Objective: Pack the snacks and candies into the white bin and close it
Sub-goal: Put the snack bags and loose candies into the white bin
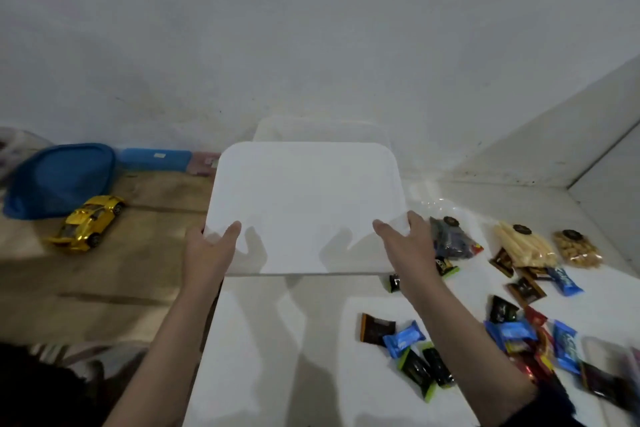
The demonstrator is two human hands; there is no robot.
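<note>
A flat white lid (304,198) with rounded corners is held up above the white table (277,340). My left hand (207,250) grips its near left corner, thumb on top. My right hand (405,243) grips its near right corner the same way. Behind the lid, only the pale far rim of the white bin (318,130) shows against the wall. Wrapped candies (408,354) in blue, black and brown lie scattered on the table at the right. Further back right lie clear snack bags: a dark one (450,239), one with pale sticks (526,246) and one with nuts (576,250).
A yellow toy car (88,220) sits on the brown floor at the left, next to a blue container lid (62,177) and a blue box (156,159). A grey wall stands close behind the table. A white ledge (554,149) runs along the right.
</note>
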